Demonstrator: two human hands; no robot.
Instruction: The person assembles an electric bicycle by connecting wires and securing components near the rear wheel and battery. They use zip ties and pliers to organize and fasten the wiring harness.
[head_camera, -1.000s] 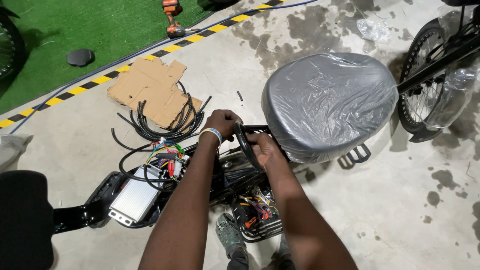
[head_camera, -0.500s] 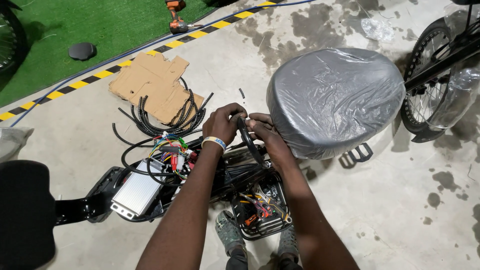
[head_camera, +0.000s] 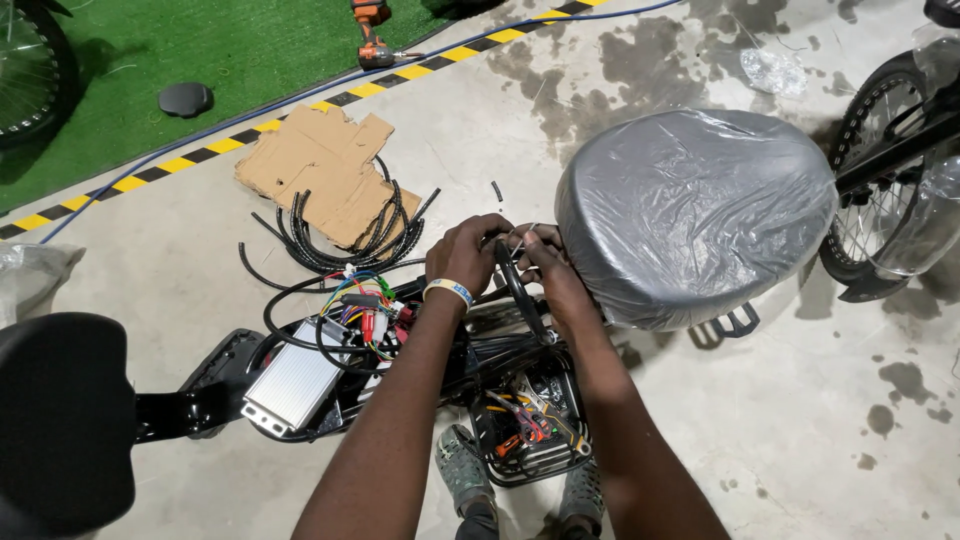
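My left hand (head_camera: 468, 255) and right hand (head_camera: 548, 262) meet fingertip to fingertip, both pinched shut on a black ribbed cable (head_camera: 520, 290) just in front of the smooth, plastic-wrapped grey seat (head_camera: 695, 210). Left of my left hand lie a tangle of coloured wires (head_camera: 365, 305) and a ribbed silver controller box (head_camera: 293, 375); beyond it, flat cardboard (head_camera: 320, 170) on rough concrete floor (head_camera: 800, 420).
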